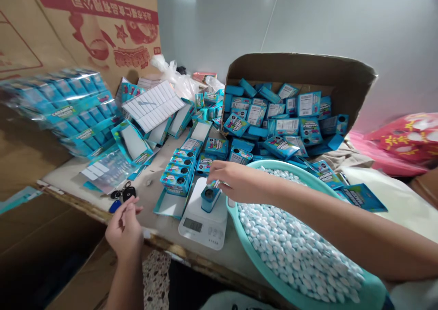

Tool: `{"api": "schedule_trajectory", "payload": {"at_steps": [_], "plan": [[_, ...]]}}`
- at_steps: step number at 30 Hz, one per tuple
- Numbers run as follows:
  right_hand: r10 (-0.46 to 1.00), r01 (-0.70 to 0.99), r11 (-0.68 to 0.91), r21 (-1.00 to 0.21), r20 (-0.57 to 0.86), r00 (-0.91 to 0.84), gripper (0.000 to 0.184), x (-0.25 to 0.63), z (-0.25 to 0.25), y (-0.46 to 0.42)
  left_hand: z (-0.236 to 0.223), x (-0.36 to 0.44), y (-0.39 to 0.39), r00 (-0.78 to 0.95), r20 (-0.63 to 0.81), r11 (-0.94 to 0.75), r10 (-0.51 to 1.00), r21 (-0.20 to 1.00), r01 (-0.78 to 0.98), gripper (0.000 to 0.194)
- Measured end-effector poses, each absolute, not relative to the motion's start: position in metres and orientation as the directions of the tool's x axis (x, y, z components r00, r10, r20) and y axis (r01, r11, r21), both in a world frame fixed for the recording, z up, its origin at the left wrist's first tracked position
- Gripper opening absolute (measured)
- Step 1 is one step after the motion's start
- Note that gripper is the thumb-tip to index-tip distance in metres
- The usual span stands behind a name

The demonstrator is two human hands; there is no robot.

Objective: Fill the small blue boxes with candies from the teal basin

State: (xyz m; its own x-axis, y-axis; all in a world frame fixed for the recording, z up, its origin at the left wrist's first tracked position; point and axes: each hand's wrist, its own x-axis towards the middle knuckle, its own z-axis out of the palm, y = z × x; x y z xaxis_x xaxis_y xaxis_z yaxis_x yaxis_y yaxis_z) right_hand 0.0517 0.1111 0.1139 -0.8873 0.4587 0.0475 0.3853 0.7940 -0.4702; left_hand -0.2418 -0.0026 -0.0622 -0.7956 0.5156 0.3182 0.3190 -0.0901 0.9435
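At table's front edge: right hand [236, 181] pinching blue box [210, 197] on scale [204, 219], steadying for weighing; left hand [123, 228] hovering loosely curled, grasping nothing.

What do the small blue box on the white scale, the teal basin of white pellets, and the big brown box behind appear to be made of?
The small blue box, under the right hand, looks like glossy printed card: sharp folds, bright print. The teal basin seems smooth moulded plastic with a rounded rim. The big brown box looks like matt cardboard, with bent flaps.
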Motion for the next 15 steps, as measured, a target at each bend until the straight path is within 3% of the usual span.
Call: {"api": "schedule_trajectory", "payload": {"at_steps": [5,8,11,15], "plan": [[0.538,0.550,0.832,-0.070,-0.137,-0.832,0.014,0.059,0.126,0.097,-0.061,-0.241,-0.002,-0.811,0.292,-0.067,0.506,0.951,0.301,0.040],[0.665,0.661,0.741,0.117,-0.257,-0.701,0.007,0.074,0.129,0.082,-0.061,-0.241,-0.002,-0.803,0.302,-0.082,0.514,0.949,0.305,0.039],[0.707,0.734,0.669,0.120,-0.407,-0.578,0.014,0.095,0.121,0.069,-0.063,-0.241,-0.002,-0.800,0.309,-0.074,0.515,0.946,0.317,0.039],[0.667,0.747,0.662,-0.066,-0.404,-0.627,0.023,0.121,0.102,0.061,-0.065,-0.241,0.000,-0.809,0.321,-0.084,0.492,0.943,0.323,0.037]]}}
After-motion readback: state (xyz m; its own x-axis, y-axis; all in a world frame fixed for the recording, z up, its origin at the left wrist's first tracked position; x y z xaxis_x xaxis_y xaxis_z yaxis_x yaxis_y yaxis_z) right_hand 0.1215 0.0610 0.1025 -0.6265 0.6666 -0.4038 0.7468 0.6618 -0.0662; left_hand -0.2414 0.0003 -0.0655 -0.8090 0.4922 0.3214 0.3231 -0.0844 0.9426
